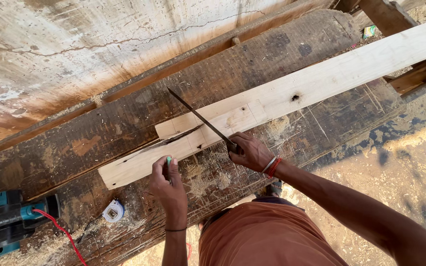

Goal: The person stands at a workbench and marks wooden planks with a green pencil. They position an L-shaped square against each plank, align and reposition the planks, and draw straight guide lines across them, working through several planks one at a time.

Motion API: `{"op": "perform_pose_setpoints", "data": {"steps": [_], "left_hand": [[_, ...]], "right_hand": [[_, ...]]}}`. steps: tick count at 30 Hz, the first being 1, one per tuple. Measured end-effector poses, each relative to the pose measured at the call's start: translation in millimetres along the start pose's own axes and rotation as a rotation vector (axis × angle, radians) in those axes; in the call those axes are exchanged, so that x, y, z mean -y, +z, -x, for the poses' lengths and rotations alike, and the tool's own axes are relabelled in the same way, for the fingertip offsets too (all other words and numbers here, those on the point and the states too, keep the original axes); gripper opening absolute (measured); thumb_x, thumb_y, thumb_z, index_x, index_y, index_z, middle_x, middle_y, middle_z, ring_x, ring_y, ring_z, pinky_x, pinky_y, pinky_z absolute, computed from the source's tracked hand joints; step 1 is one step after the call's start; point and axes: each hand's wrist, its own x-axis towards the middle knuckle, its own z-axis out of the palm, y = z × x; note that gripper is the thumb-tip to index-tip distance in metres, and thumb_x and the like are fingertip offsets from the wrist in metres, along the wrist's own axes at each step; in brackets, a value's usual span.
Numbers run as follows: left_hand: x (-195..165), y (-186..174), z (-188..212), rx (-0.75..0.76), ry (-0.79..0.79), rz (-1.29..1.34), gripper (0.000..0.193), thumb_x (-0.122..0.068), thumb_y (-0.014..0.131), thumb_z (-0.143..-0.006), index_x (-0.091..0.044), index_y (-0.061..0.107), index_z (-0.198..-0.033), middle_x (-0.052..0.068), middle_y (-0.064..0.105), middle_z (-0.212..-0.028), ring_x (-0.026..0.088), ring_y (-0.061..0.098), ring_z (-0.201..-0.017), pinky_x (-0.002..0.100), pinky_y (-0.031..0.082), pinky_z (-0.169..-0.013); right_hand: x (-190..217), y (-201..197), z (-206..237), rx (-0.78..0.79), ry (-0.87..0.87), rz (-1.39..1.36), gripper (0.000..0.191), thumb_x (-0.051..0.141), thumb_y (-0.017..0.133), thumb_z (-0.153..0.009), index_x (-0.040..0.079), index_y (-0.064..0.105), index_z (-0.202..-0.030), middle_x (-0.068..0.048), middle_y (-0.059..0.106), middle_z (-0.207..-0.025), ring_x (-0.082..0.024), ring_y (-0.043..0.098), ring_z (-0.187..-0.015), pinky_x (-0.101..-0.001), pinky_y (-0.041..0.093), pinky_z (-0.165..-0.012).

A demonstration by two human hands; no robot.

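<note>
Where the long pale wooden plank (292,96) lies slanted on the dark worn workbench (99,133), the thin dark metal square (200,120) rests across it, pointing up and away from the person. The right hand (251,152) is closed on its near end. The left hand (168,182), just beside the plank's near edge, pinches a small green pencil (168,160). A white tape measure (113,212) and a blue power tool (6,221) sit well apart to the left.

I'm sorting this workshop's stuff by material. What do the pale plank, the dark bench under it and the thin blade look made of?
Pale plank: raw, unfinished light wood, with a knot hole and a split. Dark bench: old weathered timber, stained, scarred, dusted with sawdust. Thin blade, held by the right hand: dark and flat, probably metal.
</note>
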Motion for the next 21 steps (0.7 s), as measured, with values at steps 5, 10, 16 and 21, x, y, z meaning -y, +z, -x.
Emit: {"op": "perform_pose_setpoints", "data": {"steps": [5, 10, 16, 21], "left_hand": [[-5, 32, -5, 0.184, 0.206, -0.169, 0.034, -0.022, 0.074, -0.092, -0.005, 0.067, -0.12, 0.011, 0.07, -0.121, 0.024, 0.068, -0.11, 0.04, 0.063, -0.089], [0, 61, -24, 0.322, 0.497, -0.587, 0.078, -0.025, 0.085, -0.068, -0.004, 0.056, -0.138, 0.019, 0.054, -0.145, 0.038, 0.047, -0.134, 0.056, 0.047, -0.105], [12, 71, -53, 0.435, 0.644, -0.835, 0.07, -0.009, 0.083, -0.082, -0.006, 0.054, -0.146, 0.015, 0.054, -0.147, 0.033, 0.051, -0.136, 0.048, 0.048, -0.108], [-2, 38, -115, 0.806, 0.405, -0.553, 0.06, -0.024, 0.088, -0.074, -0.01, 0.067, -0.128, 0.013, 0.071, -0.122, 0.029, 0.063, -0.118, 0.049, 0.05, -0.11]], "right_hand": [[7, -5, 35, 0.073, 0.449, -0.294, 0.04, 0.04, 0.059, -0.101, 0.002, 0.072, -0.104, -0.015, 0.071, -0.072, -0.022, 0.058, -0.055, -0.0386, 0.05, -0.048], [14, -29, 53, -0.201, 0.349, -0.633, 0.038, 0.036, 0.053, -0.099, 0.005, 0.071, -0.109, -0.007, 0.079, -0.089, -0.012, 0.071, -0.065, -0.0305, 0.059, -0.054], [7, -65, 77, -0.411, 0.328, -0.676, 0.037, 0.037, 0.054, -0.103, 0.007, 0.076, -0.106, -0.004, 0.08, -0.091, -0.009, 0.067, -0.066, -0.028, 0.057, -0.058], [5, -91, 94, -0.616, 0.377, -0.68, 0.035, 0.035, 0.053, -0.106, 0.008, 0.076, -0.106, -0.004, 0.078, -0.09, -0.008, 0.064, -0.065, -0.0265, 0.054, -0.056]]}}
